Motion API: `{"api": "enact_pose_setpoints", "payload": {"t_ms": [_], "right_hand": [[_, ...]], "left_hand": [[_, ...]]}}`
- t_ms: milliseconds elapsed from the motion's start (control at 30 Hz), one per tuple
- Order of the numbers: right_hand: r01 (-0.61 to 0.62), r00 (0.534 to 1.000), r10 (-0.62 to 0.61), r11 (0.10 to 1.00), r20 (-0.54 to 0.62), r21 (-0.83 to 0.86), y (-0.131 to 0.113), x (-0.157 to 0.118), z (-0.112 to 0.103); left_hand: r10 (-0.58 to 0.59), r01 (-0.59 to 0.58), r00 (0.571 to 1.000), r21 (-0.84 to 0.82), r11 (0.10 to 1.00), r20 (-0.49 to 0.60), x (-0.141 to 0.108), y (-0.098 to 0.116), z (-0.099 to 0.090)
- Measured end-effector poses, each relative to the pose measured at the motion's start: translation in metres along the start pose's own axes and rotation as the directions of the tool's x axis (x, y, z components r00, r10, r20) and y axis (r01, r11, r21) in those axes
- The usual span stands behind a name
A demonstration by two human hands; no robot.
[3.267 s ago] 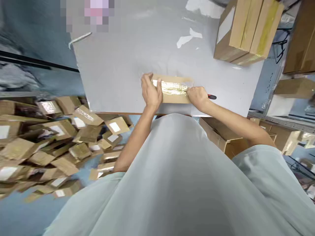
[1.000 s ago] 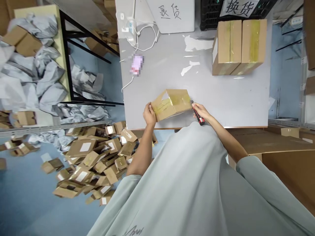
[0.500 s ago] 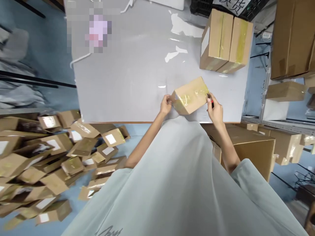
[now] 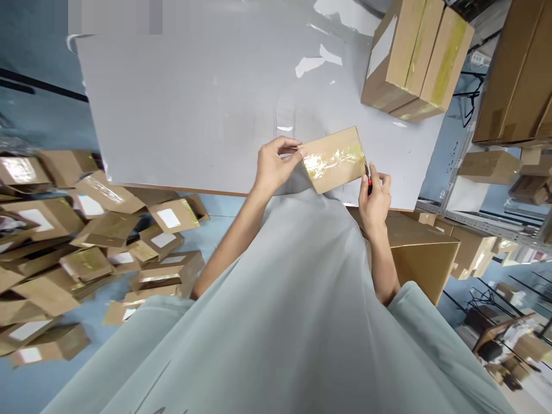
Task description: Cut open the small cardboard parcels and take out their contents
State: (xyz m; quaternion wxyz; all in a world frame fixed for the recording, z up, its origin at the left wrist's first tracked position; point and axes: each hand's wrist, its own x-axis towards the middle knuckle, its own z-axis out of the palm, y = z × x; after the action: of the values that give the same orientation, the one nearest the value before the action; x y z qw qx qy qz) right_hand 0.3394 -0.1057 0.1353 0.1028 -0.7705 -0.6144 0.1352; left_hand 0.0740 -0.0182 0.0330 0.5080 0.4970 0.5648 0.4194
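Observation:
A small cardboard box (image 4: pixel 335 161) with shiny tape along its top is tilted in front of me, at the near side of the table. My left hand (image 4: pixel 276 162) grips its left end, thumb on the top edge and fingers behind. At the box's right end, my right hand (image 4: pixel 375 198) is closed around a small red and black utility knife (image 4: pixel 370 183), mostly hidden by the fingers. The knife's dark tip is by the box's right edge. Whether the blade touches the tape I cannot tell.
Two taped boxes (image 4: pixel 414 57) stand at the table's (image 4: pixel 181 115) back right. Scraps of white paper (image 4: pixel 319 60) lie left of them. Many boxes (image 4: pixel 90 264) are heaped on the floor at left. A large carton (image 4: pixel 422 253) sits below the table's right front edge.
My left hand has shifted to the upper left corner of the box, and the box has turned slightly. My right hand stays at its right end. The view has swung to the right.

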Motion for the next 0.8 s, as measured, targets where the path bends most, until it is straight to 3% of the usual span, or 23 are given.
{"api": "enact_pose_setpoints", "payload": {"t_ms": [67,133,233,300,500,633,800], "right_hand": [[0.032,0.999,-0.033,0.999,0.034,0.031,-0.016,-0.003,-0.008],[0.052,0.988,-0.063,0.995,0.139,0.080,-0.036,-0.005,-0.010],[0.056,0.945,-0.092,0.991,0.313,0.122,-0.065,-0.005,-0.005],[0.100,0.919,-0.137,0.988,0.371,0.119,-0.079,-0.004,-0.001],[0.249,0.899,-0.260,0.966,0.354,0.076,-0.104,0.004,0.000],[0.249,0.903,-0.260,0.966,0.342,0.075,-0.112,0.007,0.001],[0.238,0.912,-0.239,0.970,0.334,0.044,-0.117,0.008,0.005]], "left_hand": [[0.001,-0.001,1.000,-0.013,1.000,0.008,0.002,-0.003,-0.002],[0.009,-0.009,1.000,-0.007,1.000,0.015,0.005,-0.004,-0.002],[0.010,-0.010,1.000,-0.004,1.000,0.018,0.010,-0.006,0.000],[-0.005,0.005,1.000,-0.032,0.999,0.017,0.013,-0.008,0.003],[-0.048,0.060,0.996,-0.157,0.986,0.081,0.017,-0.012,0.000],[-0.059,0.084,0.987,-0.163,0.983,0.150,0.016,0.006,-0.010],[-0.143,0.159,0.980,-0.111,0.981,0.140,0.014,0.030,-0.014]]}}
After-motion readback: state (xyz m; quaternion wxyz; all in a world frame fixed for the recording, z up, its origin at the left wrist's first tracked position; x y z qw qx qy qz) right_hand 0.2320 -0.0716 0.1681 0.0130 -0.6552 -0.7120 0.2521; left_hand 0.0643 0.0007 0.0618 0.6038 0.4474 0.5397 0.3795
